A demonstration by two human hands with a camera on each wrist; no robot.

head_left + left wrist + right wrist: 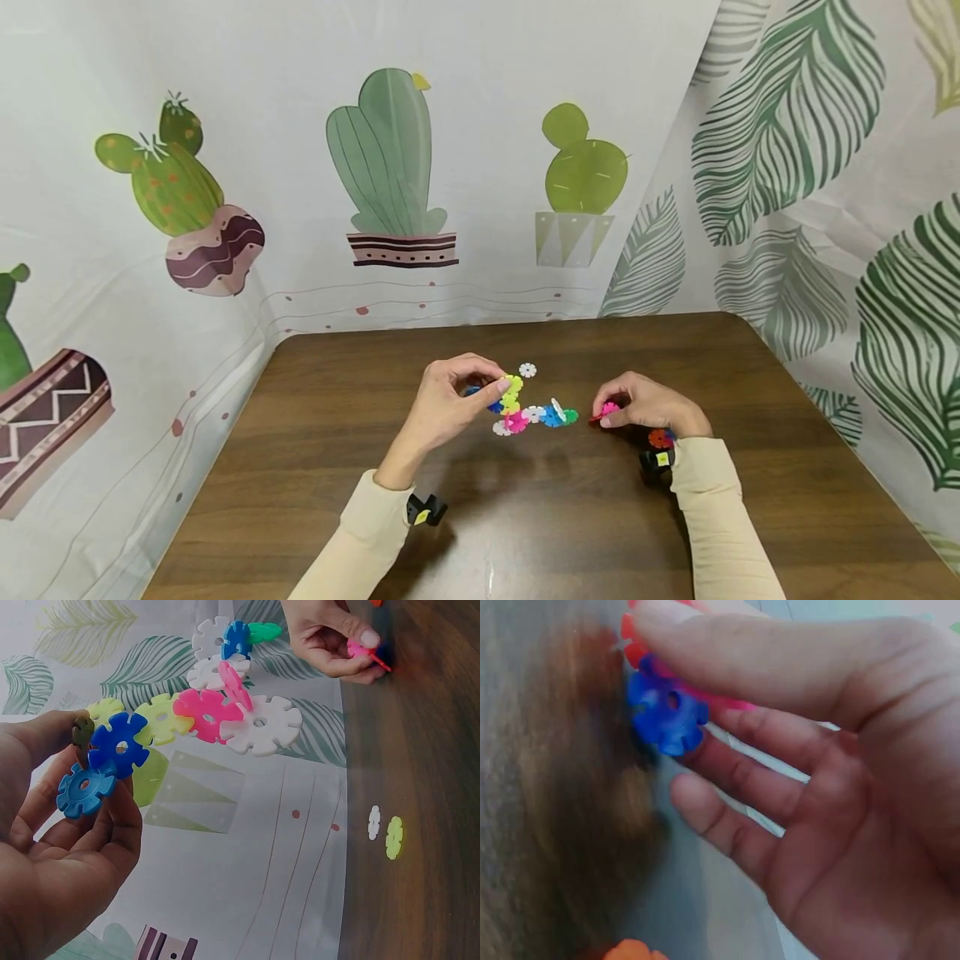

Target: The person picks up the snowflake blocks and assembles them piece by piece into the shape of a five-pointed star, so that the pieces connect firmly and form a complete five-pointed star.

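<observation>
My left hand [442, 404] pinches the yellow end of a chain of notched plastic discs, above the table. The chain runs rightward through a pink disc [516, 422], a white disc [533, 413] and a blue disc [552, 415] to a green disc [571, 417]. Two blue discs [118, 745] hang by the left fingers in the left wrist view. Low over the table, my right hand [651, 404] pinches a small cluster between thumb and fingers: a pink disc [610, 408], a red disc [634, 654] and a dark blue disc [667, 709].
A loose white disc [528, 370] lies on the brown table [315, 467] beyond the left hand; a yellow disc [394, 838] shows beside it in the left wrist view. An orange disc [659, 438] is near the right wrist. A printed cloth [487, 167] hangs behind the table.
</observation>
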